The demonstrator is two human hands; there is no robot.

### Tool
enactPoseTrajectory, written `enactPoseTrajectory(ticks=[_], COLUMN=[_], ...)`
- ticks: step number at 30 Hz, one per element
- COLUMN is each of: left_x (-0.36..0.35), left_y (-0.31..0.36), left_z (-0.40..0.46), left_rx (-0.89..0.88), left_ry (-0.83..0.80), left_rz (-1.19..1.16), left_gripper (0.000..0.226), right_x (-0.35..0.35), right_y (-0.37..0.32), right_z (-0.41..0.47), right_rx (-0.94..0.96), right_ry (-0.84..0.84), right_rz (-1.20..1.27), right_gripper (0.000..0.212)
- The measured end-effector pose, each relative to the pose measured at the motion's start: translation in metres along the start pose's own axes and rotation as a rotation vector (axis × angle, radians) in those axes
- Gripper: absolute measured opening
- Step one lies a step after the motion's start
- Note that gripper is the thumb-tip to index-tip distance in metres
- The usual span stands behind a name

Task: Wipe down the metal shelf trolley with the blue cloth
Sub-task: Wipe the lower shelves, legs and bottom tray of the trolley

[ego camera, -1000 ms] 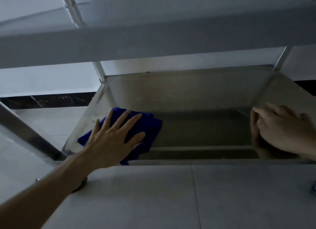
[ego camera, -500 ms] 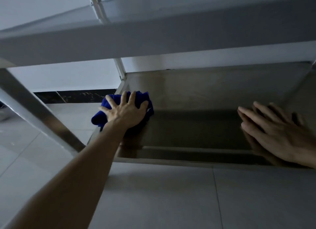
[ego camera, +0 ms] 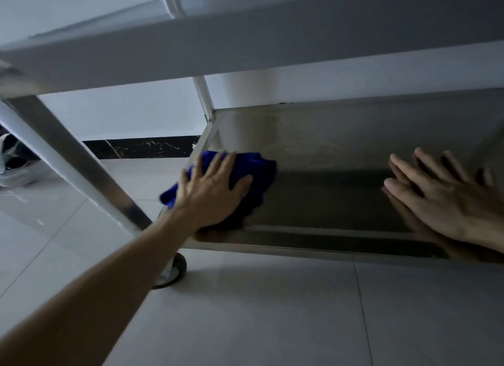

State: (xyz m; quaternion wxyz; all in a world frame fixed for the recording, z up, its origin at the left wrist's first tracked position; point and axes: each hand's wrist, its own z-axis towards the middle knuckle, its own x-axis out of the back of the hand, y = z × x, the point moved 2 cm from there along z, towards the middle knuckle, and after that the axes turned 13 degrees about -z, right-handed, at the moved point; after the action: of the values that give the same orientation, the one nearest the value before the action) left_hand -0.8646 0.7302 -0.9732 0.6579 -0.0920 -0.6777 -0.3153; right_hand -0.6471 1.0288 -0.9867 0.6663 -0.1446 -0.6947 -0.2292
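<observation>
Nearest, the pale floor tiles (ego camera: 272, 311) run up to the trolley's caster wheel (ego camera: 174, 270) under the front left corner. Just beyond, the left hand (ego camera: 212, 193) lies flat with fingers spread, pressing the blue cloth (ego camera: 256, 171) against the left end of the bottom shelf (ego camera: 327, 202). Compared with 1 second back, the cloth sits farther from the front lip and bunched tighter beside the left rim, so the stroke has run along that edge toward the back corner; I judge this end nearly covered, with the middle and right of the tray left to wipe. The right hand (ego camera: 441, 202) rests flat on the shelf's right end, fingers straight, holding nothing, apparently steadying the trolley. Farther off, the upright post (ego camera: 204, 98) rises to the upper shelf (ego camera: 272, 38).
</observation>
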Motion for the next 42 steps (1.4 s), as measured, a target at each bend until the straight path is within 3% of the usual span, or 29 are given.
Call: enactPoseTrajectory(ticks=[2, 6, 10, 14, 18, 21, 23, 25, 28, 30, 35, 38, 42], left_x=[0.007, 0.007, -0.003, -0.026, -0.04, -0.036, -0.026, -0.008, 0.017, 0.02, -0.003, -0.016, -0.031], left_y=[-0.021, -0.018, 0.02, 0.075, 0.117, 0.105, 0.075, 0.038, -0.009, -0.019, 0.008, 0.029, 0.081], left_z=[0.026, 0.079, 0.127, 0.138, 0.094, 0.038, 0.021, 0.029, 0.067, 0.098, 0.162, 0.178, 0.191], left_rx=[0.161, 0.314, 0.39, 0.081, -0.308, -0.573, -0.609, -0.487, -0.115, 0.06, 0.28, 0.304, 0.107], left_ry=[0.023, 0.061, 0.02, -0.071, -0.09, -0.082, -0.042, 0.026, 0.063, 0.034, 0.068, 0.131, 0.08], left_rz=[0.005, -0.011, 0.022, -0.012, -0.055, -0.19, -0.093, 0.091, 0.25, 0.153, -0.012, -0.043, -0.12], left_gripper=[0.068, 0.063, 0.062, 0.053, 0.058, 0.054, 0.051, 0.054, 0.053, 0.053, 0.056, 0.052, 0.049], right_x=[-0.002, -0.009, -0.004, -0.005, -0.008, -0.009, -0.006, -0.002, -0.001, -0.001, 0.001, -0.001, -0.003], right_y=[-0.003, 0.002, 0.006, 0.005, 0.008, 0.01, 0.008, 0.004, 0.0, -0.001, 0.001, 0.001, 0.002], right_z=[-0.001, 0.01, 0.015, 0.01, 0.01, 0.011, 0.011, 0.011, 0.009, 0.009, 0.008, 0.007, 0.008], right_rx=[-0.017, 0.0, 0.012, -0.011, -0.024, -0.023, -0.025, -0.028, -0.033, -0.027, -0.007, -0.006, 0.003], right_ry=[-0.024, 0.019, -0.091, -0.047, -0.051, -0.043, -0.054, -0.065, -0.06, -0.05, -0.072, -0.064, -0.047], right_rz=[-0.053, 0.001, 0.008, 0.014, 0.017, 0.02, 0.012, 0.014, 0.018, 0.011, -0.002, -0.005, 0.0], right_gripper=[0.083, 0.091, 0.062, 0.057, 0.056, 0.064, 0.057, 0.051, 0.05, 0.055, 0.069, 0.071, 0.071])
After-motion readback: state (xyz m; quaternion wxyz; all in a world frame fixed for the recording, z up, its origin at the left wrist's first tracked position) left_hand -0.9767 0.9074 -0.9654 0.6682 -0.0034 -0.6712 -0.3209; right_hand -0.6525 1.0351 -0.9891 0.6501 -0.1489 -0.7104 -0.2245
